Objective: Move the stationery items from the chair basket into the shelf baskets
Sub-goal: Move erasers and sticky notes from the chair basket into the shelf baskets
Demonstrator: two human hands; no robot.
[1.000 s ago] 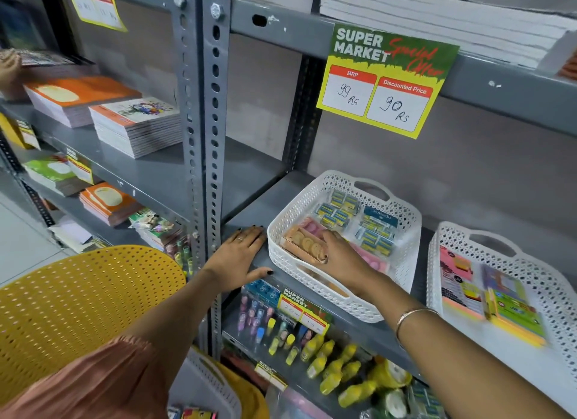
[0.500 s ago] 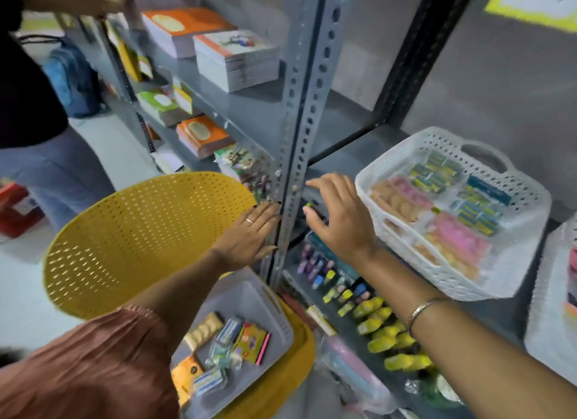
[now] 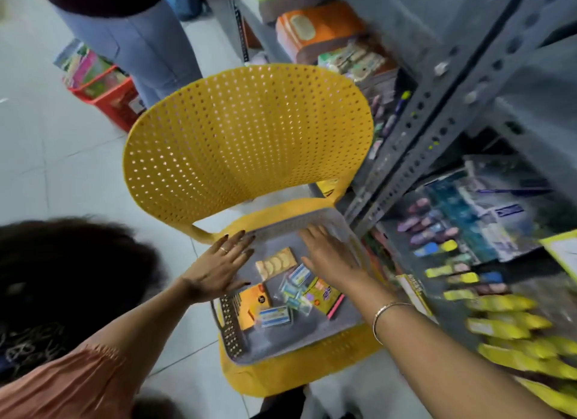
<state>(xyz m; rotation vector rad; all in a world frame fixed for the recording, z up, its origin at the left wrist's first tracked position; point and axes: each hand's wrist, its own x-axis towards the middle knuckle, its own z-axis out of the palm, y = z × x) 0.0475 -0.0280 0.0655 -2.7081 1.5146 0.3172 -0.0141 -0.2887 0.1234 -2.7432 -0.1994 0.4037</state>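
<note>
A grey perforated basket (image 3: 232, 331) rests on the seat of a yellow chair (image 3: 246, 137). Inside lie a tan eraser card (image 3: 276, 264), an orange packet (image 3: 254, 303), several small blue-and-white packets (image 3: 276, 315) and a yellow-pink packet (image 3: 324, 295). My left hand (image 3: 218, 265) hovers flat over the basket's left rim, fingers spread, holding nothing. My right hand (image 3: 327, 253) is spread over the basket's far right part, above the items, also holding nothing. The shelf baskets are out of view.
A grey metal shelf upright (image 3: 437, 112) stands right of the chair. Lower shelves hold yellow highlighters (image 3: 515, 322) and coloured erasers (image 3: 427, 228). Another person's legs (image 3: 140, 44) and a red basket (image 3: 106, 91) are on the tiled floor behind the chair.
My view swung down from the shelf to the chair. Both hands left the shelf edge and white shelf basket and dropped over the grey basket on the seat.
</note>
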